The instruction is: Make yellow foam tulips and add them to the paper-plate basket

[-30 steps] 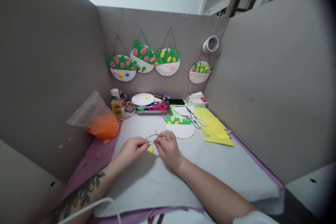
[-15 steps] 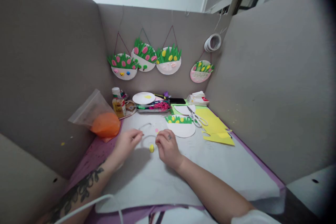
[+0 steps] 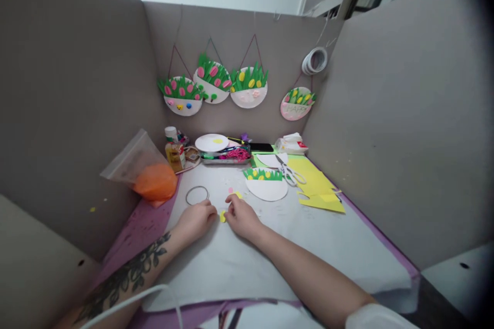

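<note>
A small folded yellow paper piece (image 3: 223,216) lies on the white sheet between my two hands. My right hand (image 3: 244,217) is beside it on the right, thumb and index finger apart, fingertips close to the piece; I cannot tell whether they touch. On the other side, my left hand (image 3: 197,220) rests low with its fingers curled together, and what they hold, if anything, is hidden. Just beyond the left knuckles a thin grey loop (image 3: 197,186) lies flat, its near edge meeting the hand. Another yellow scrap (image 3: 238,195) shows behind my right fingers, near a pink dot (image 3: 230,190).
Ahead lies a white paper-plate piece (image 3: 266,191) with green paper grass and yellow shapes. White-handled scissors (image 3: 291,172) rest near yellow paper (image 3: 320,200). A tray (image 3: 226,162), a bottle (image 3: 175,154) and an orange-filled bag (image 3: 154,182) stand behind. Several plate crafts (image 3: 249,97) hang on the back panel.
The grey strand that was stretched between my hands now lies as a loop on the sheet. Both hands have come closer to the yellow piece, and my right fingers have spread.
</note>
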Action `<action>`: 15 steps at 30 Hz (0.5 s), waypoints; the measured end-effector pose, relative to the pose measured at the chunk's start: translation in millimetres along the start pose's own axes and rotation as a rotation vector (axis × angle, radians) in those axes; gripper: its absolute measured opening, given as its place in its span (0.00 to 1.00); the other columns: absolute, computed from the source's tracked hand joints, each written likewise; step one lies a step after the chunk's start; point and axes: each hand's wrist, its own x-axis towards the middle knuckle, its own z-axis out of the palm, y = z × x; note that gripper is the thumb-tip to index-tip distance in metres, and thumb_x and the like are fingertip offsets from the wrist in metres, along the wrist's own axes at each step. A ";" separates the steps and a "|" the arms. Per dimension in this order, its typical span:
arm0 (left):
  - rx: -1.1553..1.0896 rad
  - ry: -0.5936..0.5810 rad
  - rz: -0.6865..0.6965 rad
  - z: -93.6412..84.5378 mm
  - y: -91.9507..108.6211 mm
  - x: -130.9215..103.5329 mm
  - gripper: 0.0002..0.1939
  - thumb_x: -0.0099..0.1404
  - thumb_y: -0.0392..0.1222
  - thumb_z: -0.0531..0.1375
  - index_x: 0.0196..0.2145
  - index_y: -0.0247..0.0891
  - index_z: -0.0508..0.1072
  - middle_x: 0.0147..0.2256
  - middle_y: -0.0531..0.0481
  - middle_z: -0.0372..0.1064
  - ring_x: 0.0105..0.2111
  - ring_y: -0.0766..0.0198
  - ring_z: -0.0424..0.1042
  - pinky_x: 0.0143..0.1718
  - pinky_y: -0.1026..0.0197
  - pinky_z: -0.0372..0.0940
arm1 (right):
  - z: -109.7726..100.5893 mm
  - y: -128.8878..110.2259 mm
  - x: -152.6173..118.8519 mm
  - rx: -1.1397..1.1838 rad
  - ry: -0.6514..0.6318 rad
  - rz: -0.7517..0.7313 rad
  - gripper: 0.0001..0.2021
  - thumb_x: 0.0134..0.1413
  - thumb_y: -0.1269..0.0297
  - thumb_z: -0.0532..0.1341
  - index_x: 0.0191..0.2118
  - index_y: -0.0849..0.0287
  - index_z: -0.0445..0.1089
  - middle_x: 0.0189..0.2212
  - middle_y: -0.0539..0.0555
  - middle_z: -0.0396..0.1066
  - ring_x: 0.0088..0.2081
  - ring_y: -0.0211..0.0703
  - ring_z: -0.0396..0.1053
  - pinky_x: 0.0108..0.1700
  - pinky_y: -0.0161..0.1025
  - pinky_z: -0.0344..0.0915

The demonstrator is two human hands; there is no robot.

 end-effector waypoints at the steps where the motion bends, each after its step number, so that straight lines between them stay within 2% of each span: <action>1: -0.031 -0.027 0.036 0.1 -0.1 0.0 0.14 0.62 0.38 0.49 0.33 0.41 0.75 0.33 0.48 0.69 0.32 0.64 0.69 0.32 0.64 0.57 | 1.3 -1.3 0.2 0.009 -0.007 0.018 0.15 0.47 0.72 0.57 0.43 0.57 0.58 0.26 0.49 0.67 0.31 0.41 0.63 0.33 0.34 0.57; 7: -0.158 -0.071 0.141 1.5 -3.8 0.4 0.15 0.59 0.36 0.51 0.34 0.44 0.77 0.32 0.49 0.71 0.31 0.64 0.69 0.33 0.66 0.57 | 15.8 -0.4 7.2 0.040 -0.009 0.101 0.20 0.41 0.77 0.56 0.43 0.57 0.56 0.25 0.47 0.66 0.28 0.39 0.64 0.29 0.32 0.55; 10: -0.264 -0.068 0.157 1.2 -3.5 0.6 0.14 0.59 0.37 0.51 0.32 0.41 0.76 0.31 0.50 0.71 0.31 0.65 0.68 0.33 0.66 0.57 | 17.3 1.3 8.9 0.099 0.047 0.148 0.18 0.43 0.77 0.53 0.43 0.57 0.56 0.22 0.46 0.64 0.24 0.37 0.62 0.27 0.32 0.55; 13: -0.439 -0.055 0.036 1.3 -1.2 1.7 0.13 0.60 0.41 0.50 0.28 0.36 0.74 0.26 0.50 0.70 0.26 0.66 0.66 0.29 0.66 0.56 | 9.5 -1.9 5.3 0.124 0.223 0.035 0.13 0.46 0.74 0.53 0.41 0.57 0.56 0.27 0.49 0.65 0.28 0.38 0.63 0.31 0.34 0.58; 15: -0.608 -0.045 -0.065 1.6 0.9 2.9 0.15 0.60 0.46 0.51 0.33 0.34 0.72 0.22 0.52 0.68 0.23 0.66 0.64 0.24 0.66 0.55 | 2.7 -6.1 0.4 0.081 0.336 -0.113 0.09 0.49 0.73 0.54 0.38 0.57 0.58 0.31 0.51 0.65 0.33 0.40 0.63 0.35 0.36 0.60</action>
